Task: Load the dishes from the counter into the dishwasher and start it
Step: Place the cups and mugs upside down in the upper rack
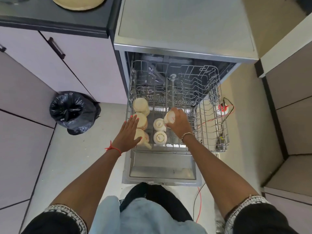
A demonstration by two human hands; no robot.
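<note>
The dishwasher's upper wire rack (217,115) is pulled out over the open door (162,164). Several cream cups stand upside down in its left part: three large ones in a column, the farthest (140,105), and two small ones, a farther one (158,124) and a nearer one (160,137). My right hand (179,123) grips another cream cup (169,117), tilted on its side, just above the rack beside the small cups. My left hand (129,133) lies flat with straight fingers on the two nearer large cups. A cream plate (79,2) sits on the dark counter at top left.
A bin lined with a black bag (73,112) stands on the floor left of the dishwasher. Red and black cables (226,107) run along the floor to the right. Cabinets flank both sides. The right half of the rack holds no dishes.
</note>
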